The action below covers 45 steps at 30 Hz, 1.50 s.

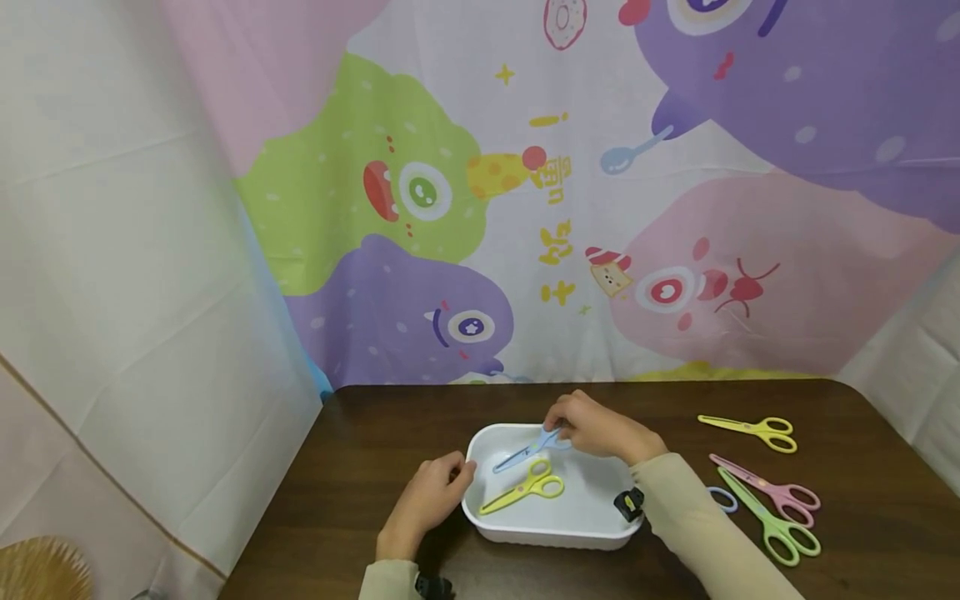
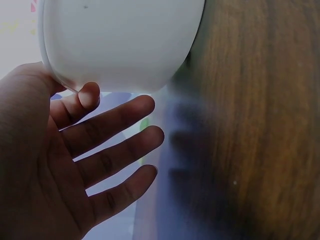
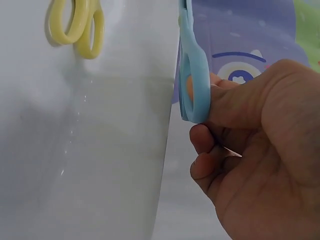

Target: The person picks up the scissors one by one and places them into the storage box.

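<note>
A white tray (image 1: 592, 500) sits on the dark wooden table (image 1: 375, 467). Inside it lies a pair of yellow scissors (image 1: 525, 490), whose handle rings show in the right wrist view (image 3: 77, 27). My right hand (image 1: 588, 427) pinches the handle of blue scissors (image 1: 525, 451) over the tray's far side, blade pointing down-left into the tray. The blue handle (image 3: 192, 85) sits between thumb and fingers of that hand (image 3: 260, 150). My left hand (image 1: 431, 496) rests at the tray's left wall, fingers spread (image 2: 115, 150), one fingertip touching the tray (image 2: 120, 45).
To the right of the tray lie yellow scissors (image 1: 753, 431), pink scissors (image 1: 772, 492) and green scissors (image 1: 772, 521). A blue handle ring (image 1: 722, 498) peeks out beside my right forearm. A cartoon-printed curtain hangs behind the table.
</note>
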{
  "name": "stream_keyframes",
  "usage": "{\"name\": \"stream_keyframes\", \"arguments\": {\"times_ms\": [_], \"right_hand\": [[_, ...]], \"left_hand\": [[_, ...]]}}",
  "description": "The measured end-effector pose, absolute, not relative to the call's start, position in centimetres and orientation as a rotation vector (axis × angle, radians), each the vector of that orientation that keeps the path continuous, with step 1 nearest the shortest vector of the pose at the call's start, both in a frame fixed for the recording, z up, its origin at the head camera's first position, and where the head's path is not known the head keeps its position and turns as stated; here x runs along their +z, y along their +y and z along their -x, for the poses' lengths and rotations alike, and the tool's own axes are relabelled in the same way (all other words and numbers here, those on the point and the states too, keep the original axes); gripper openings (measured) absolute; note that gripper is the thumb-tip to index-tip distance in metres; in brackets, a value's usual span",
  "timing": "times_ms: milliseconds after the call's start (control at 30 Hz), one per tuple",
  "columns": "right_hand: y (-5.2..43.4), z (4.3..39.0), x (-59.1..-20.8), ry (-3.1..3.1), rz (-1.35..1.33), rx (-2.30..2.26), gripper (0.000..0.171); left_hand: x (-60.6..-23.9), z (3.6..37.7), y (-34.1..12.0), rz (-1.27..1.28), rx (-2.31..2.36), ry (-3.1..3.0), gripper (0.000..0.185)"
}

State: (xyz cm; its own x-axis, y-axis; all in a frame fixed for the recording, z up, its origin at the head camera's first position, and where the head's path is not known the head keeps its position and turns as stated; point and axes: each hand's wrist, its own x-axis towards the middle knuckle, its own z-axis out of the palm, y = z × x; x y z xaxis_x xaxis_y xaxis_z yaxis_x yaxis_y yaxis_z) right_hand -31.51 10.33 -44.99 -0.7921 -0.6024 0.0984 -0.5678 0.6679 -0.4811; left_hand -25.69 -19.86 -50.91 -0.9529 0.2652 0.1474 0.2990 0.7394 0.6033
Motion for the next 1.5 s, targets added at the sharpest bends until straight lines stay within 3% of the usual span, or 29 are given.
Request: {"name": "stream_keyframes", "arguments": {"times_ms": [1500], "right_hand": [[6.9,31.2,-46.7,2.632,1.137,-0.667,0.019]], "left_hand": [[-51.1,25.7,-19.9,0.491,-1.006,-2.836,0.031]]}}
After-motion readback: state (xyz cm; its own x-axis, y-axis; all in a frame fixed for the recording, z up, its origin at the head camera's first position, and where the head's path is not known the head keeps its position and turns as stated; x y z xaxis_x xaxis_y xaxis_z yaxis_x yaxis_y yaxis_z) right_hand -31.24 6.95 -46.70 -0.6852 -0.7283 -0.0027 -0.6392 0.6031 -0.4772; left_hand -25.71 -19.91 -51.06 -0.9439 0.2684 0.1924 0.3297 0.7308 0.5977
